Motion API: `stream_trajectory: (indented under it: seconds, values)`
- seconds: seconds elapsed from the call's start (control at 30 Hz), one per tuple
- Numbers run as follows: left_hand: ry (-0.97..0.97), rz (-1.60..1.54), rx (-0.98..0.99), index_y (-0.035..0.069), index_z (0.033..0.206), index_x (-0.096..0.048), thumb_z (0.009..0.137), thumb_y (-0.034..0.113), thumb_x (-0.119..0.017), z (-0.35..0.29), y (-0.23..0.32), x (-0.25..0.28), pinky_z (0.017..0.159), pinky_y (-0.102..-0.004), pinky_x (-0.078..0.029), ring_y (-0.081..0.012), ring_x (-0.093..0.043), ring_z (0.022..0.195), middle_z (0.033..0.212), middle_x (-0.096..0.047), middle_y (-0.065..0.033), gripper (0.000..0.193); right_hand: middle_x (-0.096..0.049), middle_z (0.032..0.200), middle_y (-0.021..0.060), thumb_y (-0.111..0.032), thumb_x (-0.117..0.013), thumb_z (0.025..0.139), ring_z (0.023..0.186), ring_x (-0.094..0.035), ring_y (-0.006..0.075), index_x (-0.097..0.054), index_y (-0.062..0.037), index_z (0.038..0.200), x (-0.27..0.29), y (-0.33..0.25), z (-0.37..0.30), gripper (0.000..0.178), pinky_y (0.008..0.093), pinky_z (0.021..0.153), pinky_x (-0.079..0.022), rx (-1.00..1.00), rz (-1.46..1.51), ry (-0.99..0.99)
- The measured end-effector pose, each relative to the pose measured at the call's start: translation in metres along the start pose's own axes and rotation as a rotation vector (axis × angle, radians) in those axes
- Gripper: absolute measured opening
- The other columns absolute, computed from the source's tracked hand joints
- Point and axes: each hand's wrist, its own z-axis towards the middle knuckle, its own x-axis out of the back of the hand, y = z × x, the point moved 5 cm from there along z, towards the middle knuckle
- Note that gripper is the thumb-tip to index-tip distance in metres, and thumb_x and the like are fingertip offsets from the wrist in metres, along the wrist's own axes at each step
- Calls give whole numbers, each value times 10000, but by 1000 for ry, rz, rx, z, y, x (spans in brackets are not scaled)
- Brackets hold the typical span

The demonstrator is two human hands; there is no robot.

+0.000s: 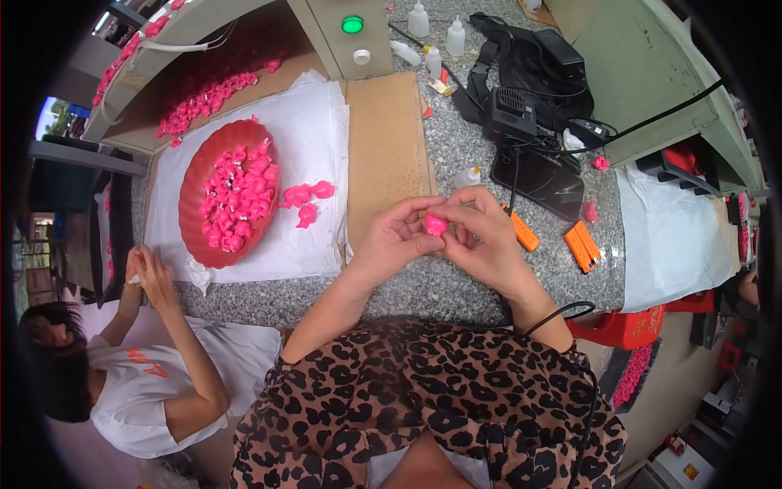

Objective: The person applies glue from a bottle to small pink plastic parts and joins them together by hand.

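A small pink plastic part (436, 223) is pinched between the fingertips of both my hands above the grey speckled countertop (423, 289). My left hand (393, 239) grips it from the left, and my right hand (482, 238) closes on it from the right. To the left stands a red bowl (195, 183) piled with several pink parts (236, 196). Three more pink parts (305, 198) lie loose on the white paper sheet (314, 122) beside the bowl.
A cardboard sheet (384, 147) lies behind my hands. Orange tools (582, 246) and black devices with cables (529, 106) sit to the right, small white bottles (432, 41) at the back. Another person's hands (147, 273) work at the left counter edge. A control box with a green button (352, 24) stands behind.
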Motion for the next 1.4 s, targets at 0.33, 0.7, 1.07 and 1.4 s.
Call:
stream_trajectory:
  seconds: [0.33,0.7,1.07,1.4]
  values:
    - [-35,43,-78,-12,1142,-403,735,-65,-568,-1,3,-1,775,-264,-469,-158,-536,898,1011,-514,-99,442,-456,872,44,46,-582,675,601,-475,50,-594,-47,933,-2,6,-2,275,164,472,-399,22,40,2]
    - [148,81,-25,-2,1024,-473,724,-71,-566,1,-3,11,746,-282,-489,-177,-563,881,1027,-538,-125,321,-451,837,38,97,-465,683,611,-446,38,-486,-9,978,39,42,-14,314,148,539,-367,-165,331,526]
    - [128,-66,-54,42,991,-428,764,26,-566,8,-3,23,650,-281,-489,-182,-572,770,947,-556,-138,265,-540,965,94,-117,-701,622,828,-515,195,-441,-35,1094,25,41,4,545,264,570,-442,-199,-472,315]
    - [187,-139,-127,34,1058,-435,834,182,-503,9,3,26,658,-279,-487,-174,-562,766,928,-541,-124,277,-562,921,99,-114,-588,754,785,-561,169,-451,6,1024,28,62,11,325,264,668,-452,-303,-41,279]
